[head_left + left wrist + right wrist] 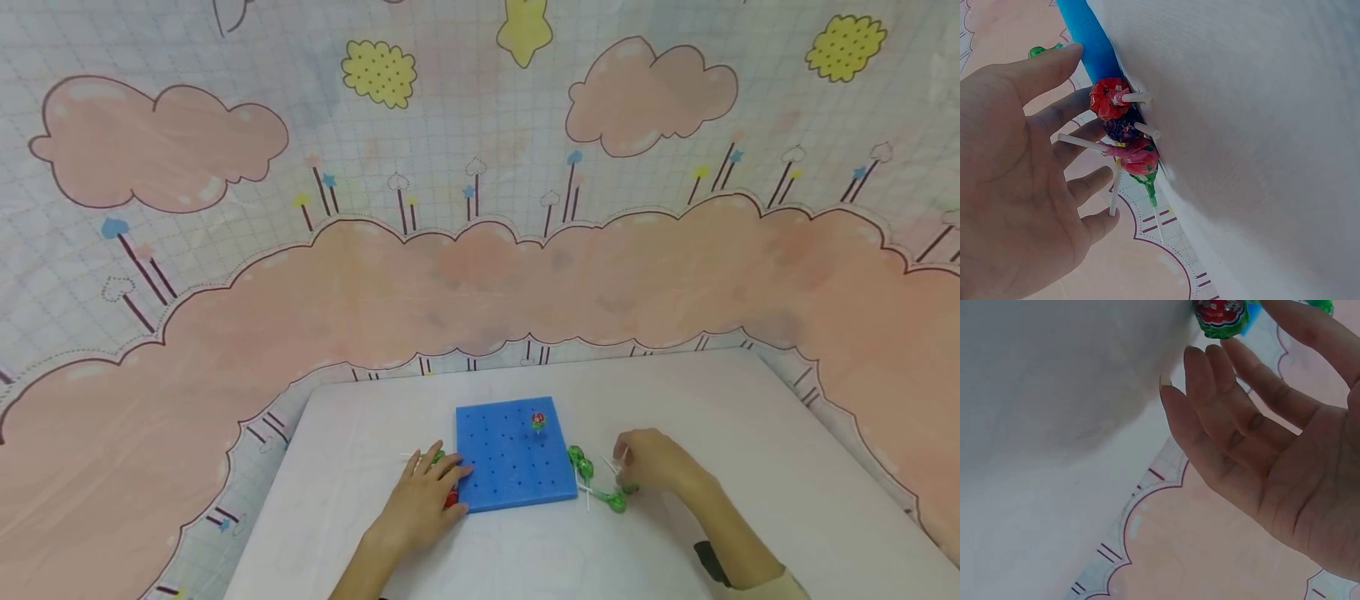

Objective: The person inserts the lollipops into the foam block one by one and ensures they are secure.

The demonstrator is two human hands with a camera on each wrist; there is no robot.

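A blue board (510,467) with rows of small holes lies on the table, and one lollipop (538,420) with a red and green wrapper stands upright in it. My left hand (423,504) rests at the board's left edge, fingers spread. Beside that hand, the left wrist view shows a red lollipop (1109,100), a dark purple one (1122,129) and a pink one (1139,157). To the board's right, my right hand (656,460) reaches down with loosely bent fingers. Close to its fingertips is a green and red lollipop (1221,317); no grip on it is visible.
Several green-wrapped lollipops (586,468) lie between the board and my right hand, their white sticks pointing different ways. The white table (540,550) ends at a patterned cloth backdrop (480,292) behind. A dark band (711,562) lies by the right forearm.
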